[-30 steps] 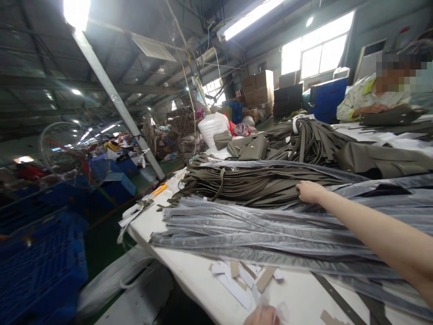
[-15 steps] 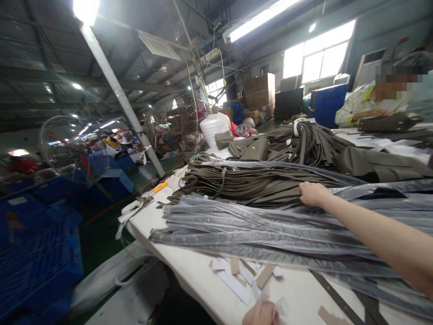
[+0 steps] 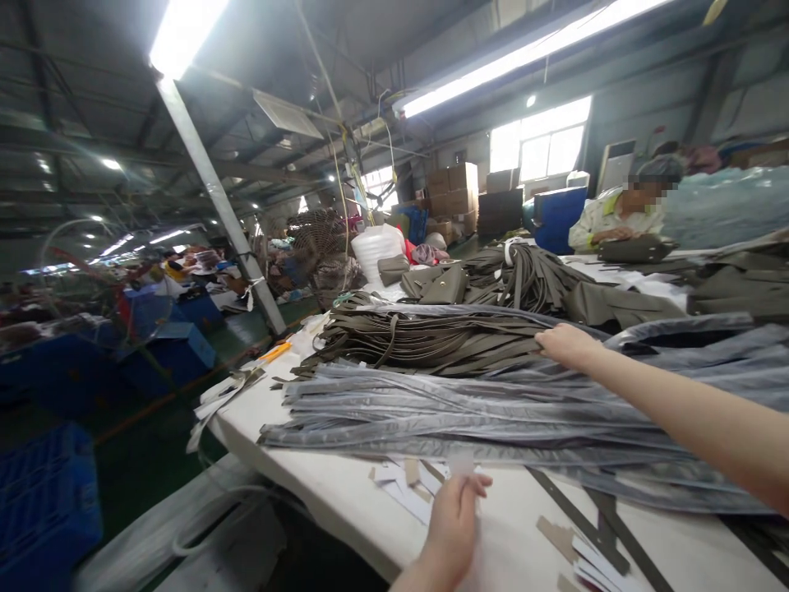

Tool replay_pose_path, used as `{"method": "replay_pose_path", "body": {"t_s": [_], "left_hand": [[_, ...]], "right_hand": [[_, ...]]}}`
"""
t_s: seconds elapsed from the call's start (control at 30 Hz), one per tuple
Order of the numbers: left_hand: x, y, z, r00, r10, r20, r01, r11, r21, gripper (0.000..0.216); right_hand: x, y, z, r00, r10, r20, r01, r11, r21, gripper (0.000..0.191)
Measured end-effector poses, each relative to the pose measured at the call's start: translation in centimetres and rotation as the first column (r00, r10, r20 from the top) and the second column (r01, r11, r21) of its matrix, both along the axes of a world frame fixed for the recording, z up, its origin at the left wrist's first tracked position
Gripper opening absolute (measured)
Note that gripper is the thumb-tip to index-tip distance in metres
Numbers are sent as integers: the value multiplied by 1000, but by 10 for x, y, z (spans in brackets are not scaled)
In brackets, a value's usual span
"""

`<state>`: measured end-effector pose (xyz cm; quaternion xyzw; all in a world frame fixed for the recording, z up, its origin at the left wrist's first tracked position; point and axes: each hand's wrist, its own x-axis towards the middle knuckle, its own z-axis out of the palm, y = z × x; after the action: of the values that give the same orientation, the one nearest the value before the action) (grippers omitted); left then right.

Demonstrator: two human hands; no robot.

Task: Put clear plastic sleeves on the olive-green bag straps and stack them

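Observation:
My right hand [image 3: 570, 345] reaches across from the right. Its fingers are closed at the edge of a bundle of dark olive straps [image 3: 425, 341], pinching one strap. Nearer to me, my left hand [image 3: 453, 514] is closed on a clear plastic sleeve [image 3: 461, 463]; a translucent part also hangs below the fingers. Between my hands lies a layer of long straps in clear plastic sleeves [image 3: 394, 419]. Bare olive straps [image 3: 576, 514] cross the table at the near right.
Paper and card scraps [image 3: 394, 485] lie on the white table [image 3: 345, 485]. An orange-handled cutter [image 3: 275, 352] rests by its left edge. Olive pouches [image 3: 440, 285] and a tied strap bundle [image 3: 523, 275] are behind. A co-worker [image 3: 622, 215] sits at the far right.
My left hand has come up and further into view with the clear plastic. My right hand stays at the strap bundle. The view has turned slightly right.

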<state>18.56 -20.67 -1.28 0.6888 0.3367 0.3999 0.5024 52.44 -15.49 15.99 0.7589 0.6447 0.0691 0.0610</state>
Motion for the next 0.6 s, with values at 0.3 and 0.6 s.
{"method": "replay_pose_path", "body": {"t_s": [0.3,0.6], "left_hand": [[54,44,82,887,-54,459,370,677,-636,28],[-33,101,117,831,191,522,208,764,-611,28]], "right_hand": [[-137,-101,-12,926,257,-278,-273,962,-21,14],[32,-171,57,903,-153,-402,55,968,-245,26]]}}
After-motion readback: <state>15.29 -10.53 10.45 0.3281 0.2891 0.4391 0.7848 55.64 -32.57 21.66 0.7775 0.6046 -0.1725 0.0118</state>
